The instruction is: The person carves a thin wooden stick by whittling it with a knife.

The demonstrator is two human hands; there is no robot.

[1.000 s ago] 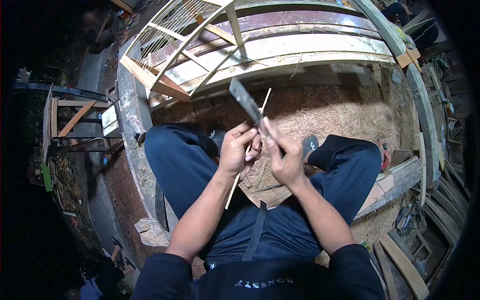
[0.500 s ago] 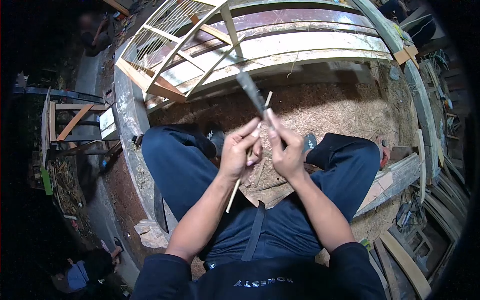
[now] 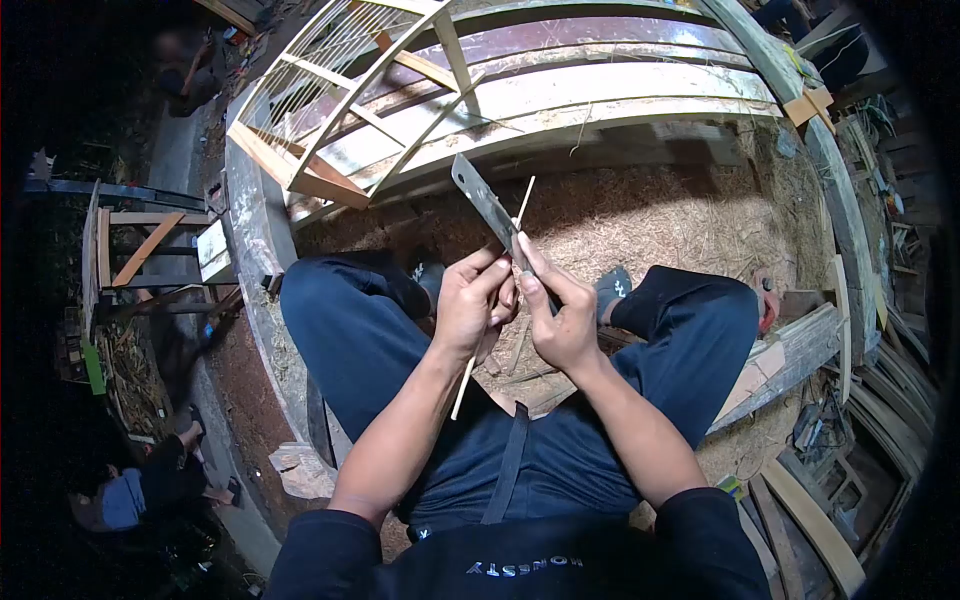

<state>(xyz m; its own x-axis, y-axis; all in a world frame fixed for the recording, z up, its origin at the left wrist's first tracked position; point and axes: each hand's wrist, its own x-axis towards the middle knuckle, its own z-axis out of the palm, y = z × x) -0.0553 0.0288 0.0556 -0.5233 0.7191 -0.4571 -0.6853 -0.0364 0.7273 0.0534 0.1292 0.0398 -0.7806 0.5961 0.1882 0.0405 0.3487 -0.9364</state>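
My left hand (image 3: 470, 308) is closed around a thin, pale wooden stick (image 3: 463, 388) that slants between my knees. The lower end sticks out below the palm and the upper end shows beyond the blade. My right hand (image 3: 563, 312) grips a flat grey knife (image 3: 484, 200), thumb and forefinger along its near end. A small hole shows near the far end of the blade. The blade lies across the stick, just beyond my left fingertips. Both hands are close together, and the exact contact of edge and stick is hidden by the fingers.
A curved wooden frame with thin slats (image 3: 345, 95) rests on a long pale plank (image 3: 560, 120) ahead. Shavings (image 3: 680, 225) cover the ground. Timber beams (image 3: 262, 240) flank my legs. A person (image 3: 140, 490) is at the lower left, and bent strips (image 3: 815, 525) lie at the right.
The knife has swung slightly left and its blade is sharper in view. My right hand has shifted a little left and down. The person at the lower left has moved their legs.
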